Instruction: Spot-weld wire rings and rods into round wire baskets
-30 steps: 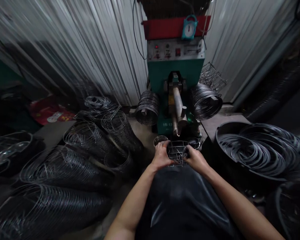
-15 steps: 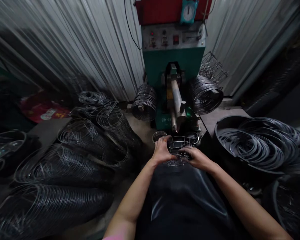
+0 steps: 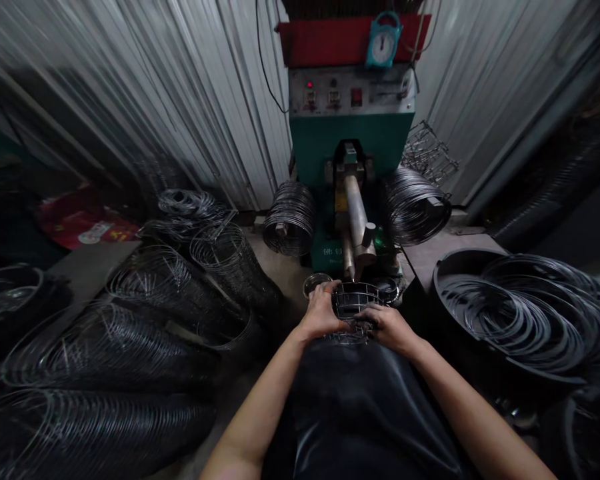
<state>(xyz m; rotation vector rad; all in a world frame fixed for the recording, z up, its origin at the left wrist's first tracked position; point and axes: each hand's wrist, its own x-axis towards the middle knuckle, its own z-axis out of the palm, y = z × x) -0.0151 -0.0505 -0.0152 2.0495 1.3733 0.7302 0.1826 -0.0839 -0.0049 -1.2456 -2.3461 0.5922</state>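
A round wire basket (image 3: 356, 295) of thin metal bars is between my two hands, just below the electrode tip of a green spot welder (image 3: 305, 127). My left hand (image 3: 323, 313) grips the basket's left side, thumb across the near side and fingers toward the far rim. My right hand (image 3: 386, 324) has its fingers bent onto the basket's near right part; the exact fingertip contact is hard to make out. The welder's metal arm (image 3: 356, 208) slopes down toward the basket. Whether the tip touches the wire cannot be seen.
Stacks of wire rings (image 3: 125, 347) lie on the left. Wire coils hang left (image 3: 290, 217) and right (image 3: 414, 205) of the welder. A black tub (image 3: 437, 283) of wire rings stands at the right. A dark apron (image 3: 365, 407) covers my lap.
The camera view has tilted up a little, so the welder and hands appear lower. My right fingers have moved slightly left over the basket. Both hands stay on it.
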